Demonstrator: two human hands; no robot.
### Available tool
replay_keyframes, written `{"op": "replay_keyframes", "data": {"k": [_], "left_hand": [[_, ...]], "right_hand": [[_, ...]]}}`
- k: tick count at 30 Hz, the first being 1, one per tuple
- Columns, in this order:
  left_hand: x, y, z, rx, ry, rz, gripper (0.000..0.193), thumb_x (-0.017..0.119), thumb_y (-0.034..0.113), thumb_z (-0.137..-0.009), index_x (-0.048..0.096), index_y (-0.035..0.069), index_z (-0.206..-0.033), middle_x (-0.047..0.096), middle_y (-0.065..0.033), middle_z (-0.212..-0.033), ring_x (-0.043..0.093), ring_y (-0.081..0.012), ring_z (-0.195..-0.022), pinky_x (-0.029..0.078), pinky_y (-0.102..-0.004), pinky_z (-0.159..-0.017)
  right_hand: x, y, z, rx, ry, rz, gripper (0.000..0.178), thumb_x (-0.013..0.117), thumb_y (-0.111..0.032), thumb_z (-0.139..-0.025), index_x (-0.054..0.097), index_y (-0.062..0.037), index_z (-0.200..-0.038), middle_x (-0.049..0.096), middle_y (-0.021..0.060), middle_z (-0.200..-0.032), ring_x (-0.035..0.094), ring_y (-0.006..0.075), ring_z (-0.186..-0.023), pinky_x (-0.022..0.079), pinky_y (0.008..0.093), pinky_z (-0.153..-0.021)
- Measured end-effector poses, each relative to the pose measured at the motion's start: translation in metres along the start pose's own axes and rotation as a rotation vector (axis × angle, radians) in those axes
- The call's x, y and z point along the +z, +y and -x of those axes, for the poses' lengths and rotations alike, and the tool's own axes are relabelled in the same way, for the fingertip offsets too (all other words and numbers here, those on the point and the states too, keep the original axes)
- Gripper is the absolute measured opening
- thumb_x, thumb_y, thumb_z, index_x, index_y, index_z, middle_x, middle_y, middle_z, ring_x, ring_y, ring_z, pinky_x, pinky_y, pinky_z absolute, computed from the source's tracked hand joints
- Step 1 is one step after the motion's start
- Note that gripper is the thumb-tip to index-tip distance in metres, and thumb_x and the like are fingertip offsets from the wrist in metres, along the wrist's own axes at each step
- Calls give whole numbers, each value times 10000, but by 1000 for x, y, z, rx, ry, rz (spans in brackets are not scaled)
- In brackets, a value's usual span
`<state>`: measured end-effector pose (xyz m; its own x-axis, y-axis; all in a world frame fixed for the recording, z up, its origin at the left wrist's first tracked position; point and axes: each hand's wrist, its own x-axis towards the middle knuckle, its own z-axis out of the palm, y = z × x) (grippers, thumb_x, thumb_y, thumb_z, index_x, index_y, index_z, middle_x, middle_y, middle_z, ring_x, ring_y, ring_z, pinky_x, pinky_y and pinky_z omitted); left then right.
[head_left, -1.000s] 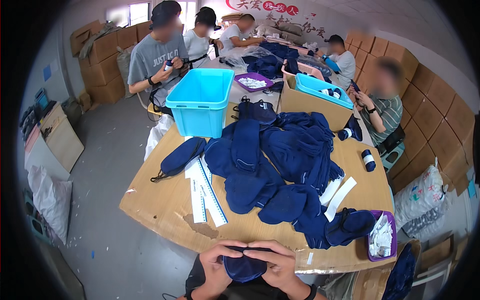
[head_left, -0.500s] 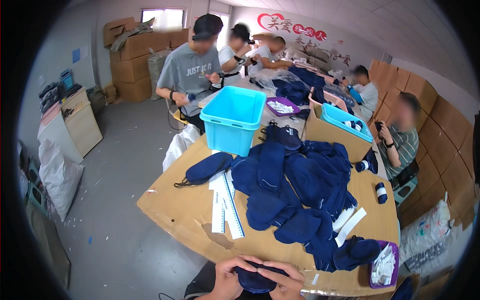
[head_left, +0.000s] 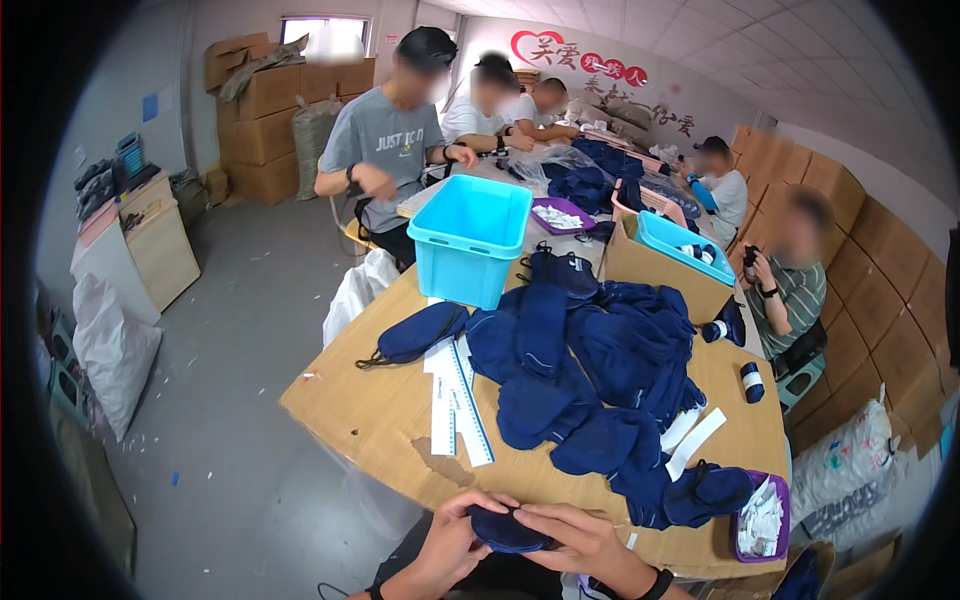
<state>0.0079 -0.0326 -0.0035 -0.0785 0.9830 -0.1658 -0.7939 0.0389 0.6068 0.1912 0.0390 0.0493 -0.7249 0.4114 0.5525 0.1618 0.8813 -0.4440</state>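
At the table's near edge, my left hand [head_left: 456,537] and my right hand [head_left: 578,541] grip a folded navy cloth piece [head_left: 508,532] from its two sides. Fingers and thumbs of both hands close on its rim, and it looks rounded and compact. Beyond them lies a heap of navy cloth pieces [head_left: 630,345], soft and overlapping. One oval navy piece with a black cord [head_left: 420,334] rests apart at the left. White paper strips with blue print [head_left: 443,415] lie beside it. Plain white strips [head_left: 697,444] are at the heap's right.
A blue bin [head_left: 470,250] stands at the table's far left. A purple basket of white slips [head_left: 785,540] sits at the near right corner, and a rolled navy bundle with a white band [head_left: 752,382] lies at the right. Several people work along the farther tables.
My hands and the folded cloth have shifted slightly up and left in view, and the cloth looks flatter. The co-worker in grey has lowered a hand toward the table.
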Motion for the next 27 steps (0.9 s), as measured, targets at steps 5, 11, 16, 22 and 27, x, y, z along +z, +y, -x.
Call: {"op": "replay_keyframes", "data": {"k": [5, 11, 16, 22, 27], "left_hand": [[-2, 3, 2, -42, 1, 15, 178, 527, -97, -880, 655, 5, -950, 668, -155, -1115, 550, -116, -554, 302, -207, -408], [11, 10, 10, 51, -76, -54, 136, 612, -96, -870, 672, -18, -963, 676, -167, -1085, 563, -118, -555, 343, -209, -412], [14, 15, 17, 212, -113, -391, 191, 718, -83, -824, 723, -58, -1013, 720, -174, -1020, 647, -143, -645, 467, -217, -503], [10, 9, 20, 579, -173, -683, 196, 788, -26, -803, 726, -73, -983, 739, -194, -1025, 726, -219, -924, 559, -281, -803], [5, 7, 18, 567, -189, -671, 220, 808, 5, -792, 723, -55, -985, 744, -189, -1006, 731, -221, -917, 557, -278, -797]], "right_hand": [[5, -1, -3, -5, 68, -47, 539, 855, -70, -698, 684, -48, -1209, 695, 85, -1106, 726, 226, -930, 610, 292, -773], [2, -4, -1, 78, 93, -265, 494, 852, -14, -695, 713, -22, -1169, 717, 124, -1069, 734, 236, -910, 599, 295, -782], [-7, -11, -1, 217, 121, -503, 400, 872, 9, -678, 750, 39, -1058, 739, 176, -975, 731, 239, -875, 568, 286, -760], [-3, -9, 7, 293, 100, -660, 393, 863, 24, -682, 750, 42, -1059, 741, 179, -989, 727, 230, -880, 564, 292, -775], [-2, -8, 9, 329, 80, -735, 399, 855, 32, -689, 752, 26, -1074, 745, 158, -1007, 728, 243, -900, 563, 297, -784]]}}
